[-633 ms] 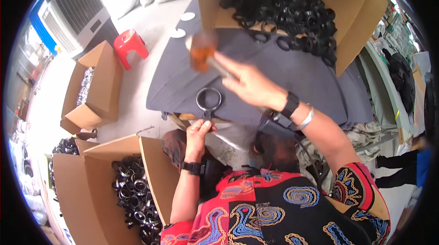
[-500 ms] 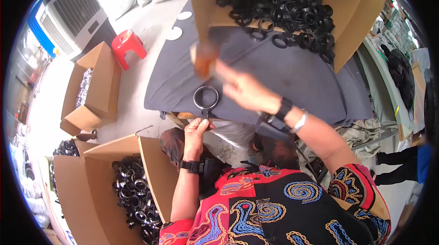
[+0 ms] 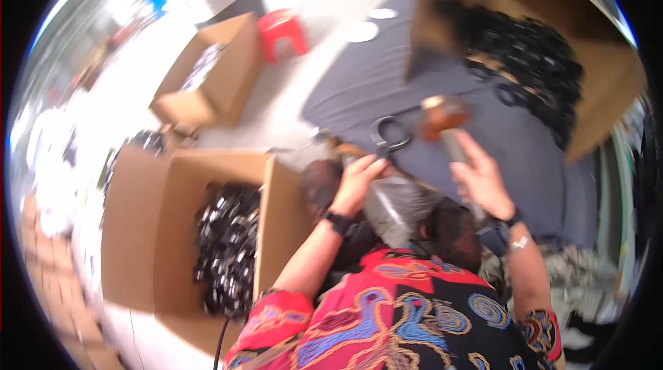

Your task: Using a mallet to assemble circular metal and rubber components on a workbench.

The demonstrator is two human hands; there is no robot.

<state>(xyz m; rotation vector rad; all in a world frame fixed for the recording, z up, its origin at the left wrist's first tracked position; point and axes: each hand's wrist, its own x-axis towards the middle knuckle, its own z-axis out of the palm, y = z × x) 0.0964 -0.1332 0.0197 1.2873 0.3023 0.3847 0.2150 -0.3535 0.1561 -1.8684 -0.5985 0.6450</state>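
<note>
My left hand (image 3: 358, 185) is closed on the short stem of a black ring-shaped part (image 3: 407, 140), whose round end rests at the near edge of the dark cloth-covered table (image 3: 359, 87). In my right hand (image 3: 485, 183) is a mallet (image 3: 443, 120) with a brown head and a pale end, its handle gripped in the fingers. The mallet head is blurred, just right of the ring and apart from it. Whether it is above or touching the cloth I cannot tell.
A tipped cardboard box (image 3: 407, 38) on the table spills many black rings (image 3: 532, 52). At my left stands an open carton (image 3: 131, 232) full of shiny black rings (image 3: 231, 252). Beyond are another carton (image 3: 238, 69), a red stool (image 3: 282, 28) and white discs (image 3: 362, 31).
The view has swung left, so the scene appears shifted right. My right hand and the mallet have moved from the ring's far side to its right. My left hand keeps its hold on the ring.
</note>
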